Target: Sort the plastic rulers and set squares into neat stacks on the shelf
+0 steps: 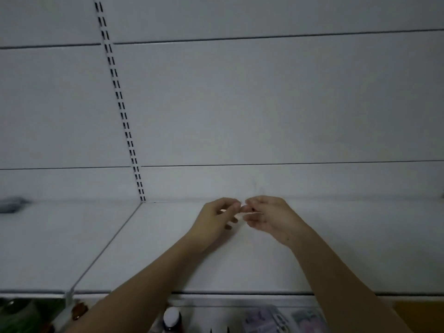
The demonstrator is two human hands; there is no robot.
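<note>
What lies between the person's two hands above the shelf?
In the head view, a thin, pale, flat strip spans the small gap between the left hand and right hand; both pinch it. It is too blurred to identify. Beneath lies bare white shelf.

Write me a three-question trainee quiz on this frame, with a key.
1. True or false: both hands meet over the white shelf, near its back edge.
2. Which lies at the far left of the shelf? A) a red box B) a blurred dark thing C) a stack of books
3. Fill in: the slotted rail runs up the back ____.

Key:
1. True: the left hand and right hand pinch a thin pale strip, too blurred to identify.
2. B, the dark thing.
3. Wall.
</note>
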